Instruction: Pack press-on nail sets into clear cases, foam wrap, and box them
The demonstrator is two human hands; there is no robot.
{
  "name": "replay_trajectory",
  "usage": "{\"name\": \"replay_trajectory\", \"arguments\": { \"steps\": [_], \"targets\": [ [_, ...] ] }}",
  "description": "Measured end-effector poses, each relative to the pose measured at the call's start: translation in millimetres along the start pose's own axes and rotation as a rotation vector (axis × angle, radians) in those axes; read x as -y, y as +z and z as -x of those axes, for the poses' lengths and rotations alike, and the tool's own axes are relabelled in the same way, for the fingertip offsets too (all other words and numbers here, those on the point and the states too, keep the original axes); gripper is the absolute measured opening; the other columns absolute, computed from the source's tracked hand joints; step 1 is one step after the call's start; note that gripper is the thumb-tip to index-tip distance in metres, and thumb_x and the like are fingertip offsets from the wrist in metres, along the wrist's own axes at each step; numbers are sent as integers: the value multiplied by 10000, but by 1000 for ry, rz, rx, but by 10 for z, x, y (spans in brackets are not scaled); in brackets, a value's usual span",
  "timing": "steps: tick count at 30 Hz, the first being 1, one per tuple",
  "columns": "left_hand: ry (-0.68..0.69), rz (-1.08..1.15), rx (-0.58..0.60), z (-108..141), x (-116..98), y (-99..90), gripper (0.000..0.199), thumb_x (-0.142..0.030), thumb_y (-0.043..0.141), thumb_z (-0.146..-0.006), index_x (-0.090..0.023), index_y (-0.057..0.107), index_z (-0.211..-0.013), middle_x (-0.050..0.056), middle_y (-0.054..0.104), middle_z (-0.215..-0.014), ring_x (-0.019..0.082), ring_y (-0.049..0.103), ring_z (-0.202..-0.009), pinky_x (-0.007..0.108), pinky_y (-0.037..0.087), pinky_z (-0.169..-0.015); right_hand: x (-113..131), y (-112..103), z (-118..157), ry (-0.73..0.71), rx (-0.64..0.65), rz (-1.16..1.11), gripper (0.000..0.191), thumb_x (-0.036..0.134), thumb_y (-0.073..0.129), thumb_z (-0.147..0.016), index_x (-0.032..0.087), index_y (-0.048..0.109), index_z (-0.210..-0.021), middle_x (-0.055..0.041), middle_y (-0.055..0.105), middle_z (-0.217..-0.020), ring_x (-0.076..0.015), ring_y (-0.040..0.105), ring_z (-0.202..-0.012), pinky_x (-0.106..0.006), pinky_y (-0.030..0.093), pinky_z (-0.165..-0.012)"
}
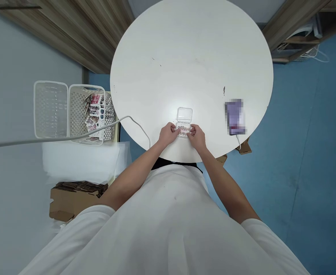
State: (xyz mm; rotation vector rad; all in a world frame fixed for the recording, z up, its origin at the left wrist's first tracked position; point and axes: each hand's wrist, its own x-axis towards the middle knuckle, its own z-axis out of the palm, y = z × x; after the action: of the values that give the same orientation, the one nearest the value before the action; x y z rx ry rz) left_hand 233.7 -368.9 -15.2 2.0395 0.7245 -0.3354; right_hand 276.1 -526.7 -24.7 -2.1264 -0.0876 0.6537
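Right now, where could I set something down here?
The widest bare patch of white table lies beyond the open clear case. A smaller one lies between the right hand and the blurred purple item. It's crowded at the case, with the left hand on it too.

Both bare forearms reach far and inward from white sleeves; the left hand (168, 134) and right hand (197, 136) nearly meet, fingers curled, thumbs pointing toward each other.
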Motion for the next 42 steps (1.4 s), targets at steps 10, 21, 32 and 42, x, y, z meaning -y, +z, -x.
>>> {"name": "replay_trajectory", "arguments": {
  "steps": [10,21,32,42],
  "targets": [
    [-1,455,68,329,87,-124,205,-368,605,-704,-183,528,-743,-18,538,-631,105,496,-592,248,392,-601,18,-102,262,16,120,-285,423,294,575,-683,218,504,-1093,-12,553,-930,-93,530,-645,-300,479,-692],
    [40,704,157,512,58,-512,292,-397,656,-674,-177,567,-845,-1,605,-704,98,540,-633,257,414,-650,442,-168,475,-59,121,-470,428,315,639,-647,219,523,-1048,2,539,-888,-87,529,-631,-278,459,-633],
    [12,884,330,657,278,-928,405,-435,746,-587,-196,647,-898,32,643,-828,103,564,-684,247,423,-649,819,30,643,-65,195,-599,472,397,668,-674,258,556,-1111,-38,591,-1002,-152,580,-866,-333,489,-757],
    [7,933,514,791,427,-1208,365,-372,785,-568,-178,646,-845,19,628,-778,85,561,-642,218,412,-605,1048,301,795,-47,213,-828,488,364,690,-661,302,521,-1115,-40,601,-1170,-186,605,-935,-353,508,-745]
  ]
}}
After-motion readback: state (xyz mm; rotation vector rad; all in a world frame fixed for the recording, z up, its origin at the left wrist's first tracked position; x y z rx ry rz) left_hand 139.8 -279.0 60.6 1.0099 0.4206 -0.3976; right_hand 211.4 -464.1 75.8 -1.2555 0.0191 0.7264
